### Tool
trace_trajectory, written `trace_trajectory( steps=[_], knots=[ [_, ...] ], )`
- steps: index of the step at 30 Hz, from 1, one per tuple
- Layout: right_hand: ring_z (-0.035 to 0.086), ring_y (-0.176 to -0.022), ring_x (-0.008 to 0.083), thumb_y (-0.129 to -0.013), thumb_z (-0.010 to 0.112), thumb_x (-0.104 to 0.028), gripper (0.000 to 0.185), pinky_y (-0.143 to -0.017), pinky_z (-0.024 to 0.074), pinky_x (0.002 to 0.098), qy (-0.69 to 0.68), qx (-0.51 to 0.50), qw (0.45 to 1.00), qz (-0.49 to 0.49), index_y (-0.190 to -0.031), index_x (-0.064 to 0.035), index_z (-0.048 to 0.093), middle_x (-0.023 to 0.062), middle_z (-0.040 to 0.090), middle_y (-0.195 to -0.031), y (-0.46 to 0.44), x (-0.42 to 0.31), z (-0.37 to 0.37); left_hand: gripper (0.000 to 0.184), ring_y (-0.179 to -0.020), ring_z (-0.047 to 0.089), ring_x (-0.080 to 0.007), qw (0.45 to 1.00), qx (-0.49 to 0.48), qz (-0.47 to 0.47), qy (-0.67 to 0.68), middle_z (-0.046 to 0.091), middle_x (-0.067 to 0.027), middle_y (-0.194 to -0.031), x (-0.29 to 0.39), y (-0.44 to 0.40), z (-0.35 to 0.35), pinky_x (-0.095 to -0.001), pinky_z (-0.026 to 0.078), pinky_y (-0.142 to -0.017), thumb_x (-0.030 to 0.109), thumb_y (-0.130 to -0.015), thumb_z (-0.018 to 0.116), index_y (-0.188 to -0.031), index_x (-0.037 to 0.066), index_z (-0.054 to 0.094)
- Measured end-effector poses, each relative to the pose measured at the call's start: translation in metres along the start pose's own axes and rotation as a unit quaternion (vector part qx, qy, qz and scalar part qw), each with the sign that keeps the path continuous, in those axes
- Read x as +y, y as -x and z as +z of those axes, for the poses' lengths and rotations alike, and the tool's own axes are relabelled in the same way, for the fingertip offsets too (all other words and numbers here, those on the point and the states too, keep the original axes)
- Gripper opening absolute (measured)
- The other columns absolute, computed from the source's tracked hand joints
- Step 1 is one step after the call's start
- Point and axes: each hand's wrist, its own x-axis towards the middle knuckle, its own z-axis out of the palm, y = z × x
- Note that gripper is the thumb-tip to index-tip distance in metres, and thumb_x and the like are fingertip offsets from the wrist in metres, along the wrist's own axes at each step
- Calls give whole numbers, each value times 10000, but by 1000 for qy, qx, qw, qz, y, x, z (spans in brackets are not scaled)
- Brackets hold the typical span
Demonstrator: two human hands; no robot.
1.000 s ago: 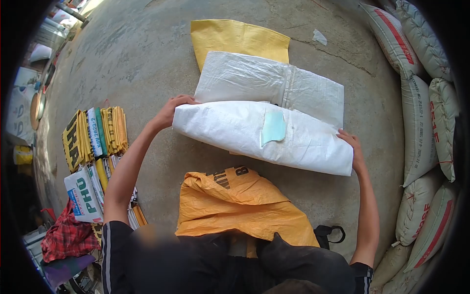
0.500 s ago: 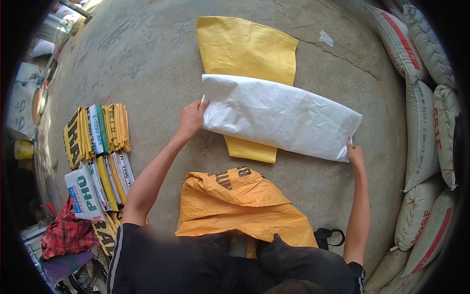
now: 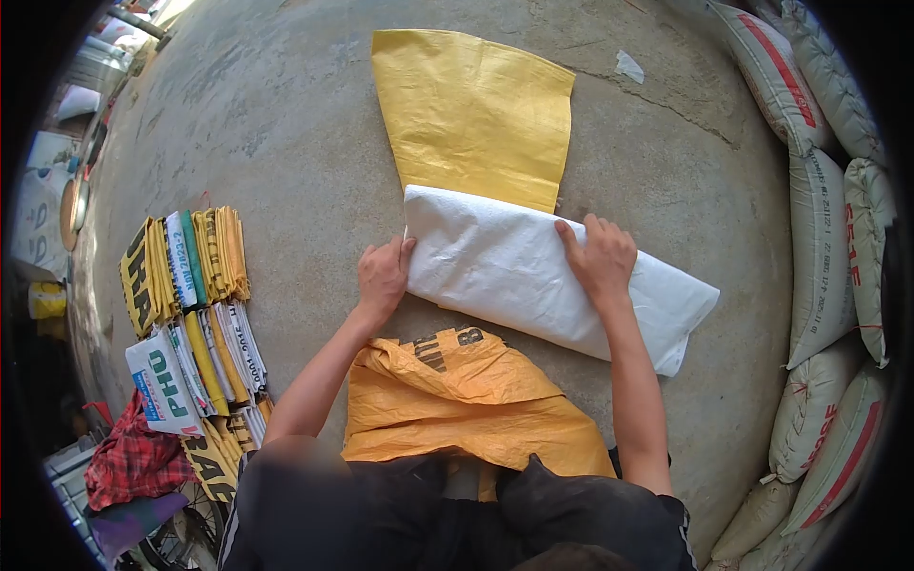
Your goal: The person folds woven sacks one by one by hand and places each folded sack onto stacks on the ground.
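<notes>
A white woven sack (image 3: 495,252), folded into a long band, lies slantwise over the lower part of a flat yellow sack (image 3: 476,114). My left hand (image 3: 384,278) is closed on the white sack's left end, thumb on top. On its far edge, right of the middle, my right hand (image 3: 602,262) grips with curled fingers, the thumb set apart from them; the fingertips are partly hidden. The white sack's right end extends beyond my right forearm. Closer to me, a crumpled orange sack (image 3: 466,409) with black lettering covers the floor by my legs.
Bundles of folded sacks (image 3: 186,262) stand at the left, beside a red checked cloth (image 3: 133,457) and part of a wheel (image 3: 205,523). Filled sacks (image 3: 821,257) are stacked along the right. A white scrap (image 3: 628,67) lies on the concrete floor (image 3: 286,124).
My right hand has left the white sack's right end and moved left to its far edge. The sack has shifted toward me, uncovering more of the yellow sack's far part.
</notes>
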Motion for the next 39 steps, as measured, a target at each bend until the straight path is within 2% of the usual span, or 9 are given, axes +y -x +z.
trace_trajectory(
  steps=[3, 7, 9, 11, 13, 16, 22, 34, 39],
  knots=[
    [600, -534, 324, -956, 505, -533, 560, -546, 447, 453, -1, 54, 998, 18, -640, -74, 556, 131, 598, -585, 25, 22, 28, 349, -573, 554, -340, 1000, 20, -7, -14, 602, -136, -657, -3, 8, 6, -423, 413, -610, 283, -1016, 492, -752, 63, 548],
    [612, -572, 313, -969, 512, -471, 507, -568, 450, 436, 30, 47, 997, 46, -644, -84, 551, 122, 609, -613, 51, 22, 44, 351, -644, 583, -303, 998, -24, -36, -50, 619, -113, -694, 8, 10, 2, -423, 415, -679, 277, -1026, 472, -761, 72, 576],
    [605, -584, 305, -972, 525, -404, 447, -592, 455, 426, 16, 107, 993, 45, -649, -95, 542, 103, 603, -619, 54, 20, 46, 300, -990, 603, -289, 989, -95, -90, -66, 653, -134, -1048, 18, 3, -9, -443, 407, -876, 318, -1024, 472, -1062, 79, 649],
    [607, -625, 294, -971, 530, -384, 410, -608, 449, 421, 15, 103, 993, 56, -685, -93, 565, 91, 607, -648, 56, 18, 46, 443, -1276, 453, -308, 995, 86, -55, -9, 508, -144, -1351, 51, -5, -15, -489, 313, -1046, 355, -993, 530, -1365, 114, 519],
    [608, -666, 283, -969, 536, -365, 374, -624, 443, 415, 16, 99, 993, 65, -720, -91, 587, 78, 612, -678, 57, 17, 44, 616, -1411, 298, -362, 988, 110, 105, -11, 330, -139, -1522, 84, -19, -15, -526, 232, -1136, 385, -970, 567, -1505, 166, 354],
    [631, -957, 279, -973, 531, -347, 318, -826, 466, 425, 3, 73, 994, 83, -921, -65, 670, 104, 681, -964, 60, 15, 37, 593, -1502, 163, -279, 965, -90, 247, 18, 304, -60, -1588, 142, -25, 9, -548, 41, -1207, 500, -950, 535, -1481, 258, 431],
    [304, -1443, 308, -997, 462, -436, 535, -1207, 101, 507, 89, -4, 988, 127, -1385, -74, 532, 111, 412, -1525, 123, 55, 26, 614, -1498, 174, -241, 953, -159, 258, 27, 295, -47, -1594, 122, -24, 55, -450, 30, -1233, 581, -981, 392, -1473, 219, 448],
    [210, -1467, 384, -922, 403, -701, 826, -1130, 149, 658, 94, 78, 846, 519, -1471, -85, 423, 125, 316, -1579, 169, 99, 14, 632, -1484, 212, -265, 988, -11, 113, -100, 290, -99, -1588, 40, -37, 26, -443, 181, -1204, 519, -949, 545, -1474, 183, 442],
    [402, -1331, 391, -839, 611, -651, 902, -1080, 317, 562, -30, 55, 805, 589, -1419, 15, 432, 216, 465, -1436, 202, 140, -9, 746, -1079, 630, -234, 924, -127, -297, 206, 633, -171, -1228, 36, -35, -6, -369, 492, -919, 360, -782, 811, -1343, -30, 512]
  ],
)
